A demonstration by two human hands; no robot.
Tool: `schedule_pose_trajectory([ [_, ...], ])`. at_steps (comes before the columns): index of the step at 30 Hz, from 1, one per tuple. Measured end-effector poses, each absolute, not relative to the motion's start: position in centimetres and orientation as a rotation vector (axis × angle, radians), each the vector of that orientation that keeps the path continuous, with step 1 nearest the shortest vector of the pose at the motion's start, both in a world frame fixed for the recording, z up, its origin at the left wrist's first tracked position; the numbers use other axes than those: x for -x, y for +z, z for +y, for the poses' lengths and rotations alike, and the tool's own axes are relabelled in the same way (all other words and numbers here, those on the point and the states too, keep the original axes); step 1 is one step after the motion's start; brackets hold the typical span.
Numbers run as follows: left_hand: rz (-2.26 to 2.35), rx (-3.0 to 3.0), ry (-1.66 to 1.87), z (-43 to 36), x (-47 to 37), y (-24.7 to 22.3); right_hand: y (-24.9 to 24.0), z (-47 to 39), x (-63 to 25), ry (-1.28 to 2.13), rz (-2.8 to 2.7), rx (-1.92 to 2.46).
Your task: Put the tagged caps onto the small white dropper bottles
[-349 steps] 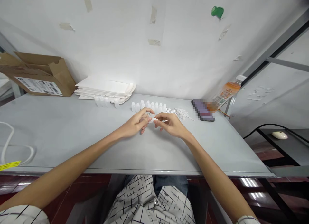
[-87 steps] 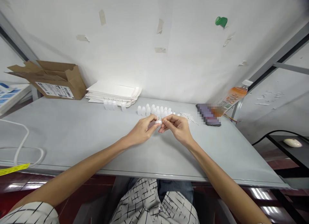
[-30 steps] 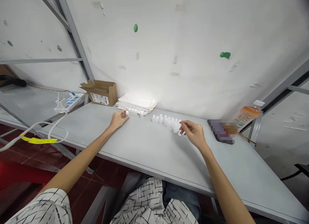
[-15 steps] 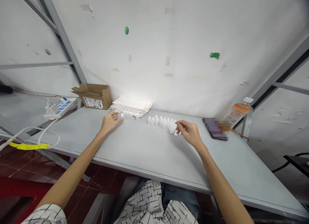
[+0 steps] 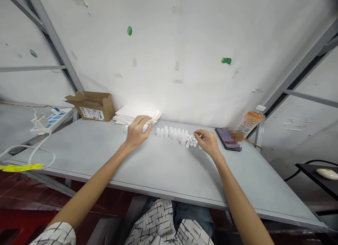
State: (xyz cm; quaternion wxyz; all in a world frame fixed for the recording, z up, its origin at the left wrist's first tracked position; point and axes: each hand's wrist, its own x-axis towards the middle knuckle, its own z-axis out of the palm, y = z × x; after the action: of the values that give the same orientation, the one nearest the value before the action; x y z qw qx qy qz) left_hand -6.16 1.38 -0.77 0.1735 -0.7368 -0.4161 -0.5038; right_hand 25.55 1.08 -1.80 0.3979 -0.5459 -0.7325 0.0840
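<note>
My left hand is over the table's far side with thumb and fingers apart, in front of a few small white plastic bottles it partly hides. One white bottle shows between thumb and forefinger, but I cannot tell whether they touch it. Several more white bottles stand upright in a cluster between my hands. At the cluster's right end lie small white caps. My right hand is beside these caps, its fingertips pinched together. Whatever is in that pinch is too small to make out.
A stack of white paper sheets and an open cardboard box are at the back left. On the right lie a phone and an orange drink bottle. A power strip with white cables is further left.
My left hand has moved right, across the bottles near the paper stack. My right hand has shifted slightly off the caps, so more of them show. The view has turned a little.
</note>
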Motion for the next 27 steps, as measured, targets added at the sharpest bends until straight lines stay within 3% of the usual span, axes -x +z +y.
schedule_pose_trajectory([
  [12,-1.348,2.885,-1.102,3.1,-0.8,-6.8,-3.7,0.7,-22.9,0.146,-2.054,1.411],
  [27,-1.516,3.068,-1.106,2.3,-0.5,-6.2,-4.1,0.5,-22.6,0.172,-2.052,1.397],
])
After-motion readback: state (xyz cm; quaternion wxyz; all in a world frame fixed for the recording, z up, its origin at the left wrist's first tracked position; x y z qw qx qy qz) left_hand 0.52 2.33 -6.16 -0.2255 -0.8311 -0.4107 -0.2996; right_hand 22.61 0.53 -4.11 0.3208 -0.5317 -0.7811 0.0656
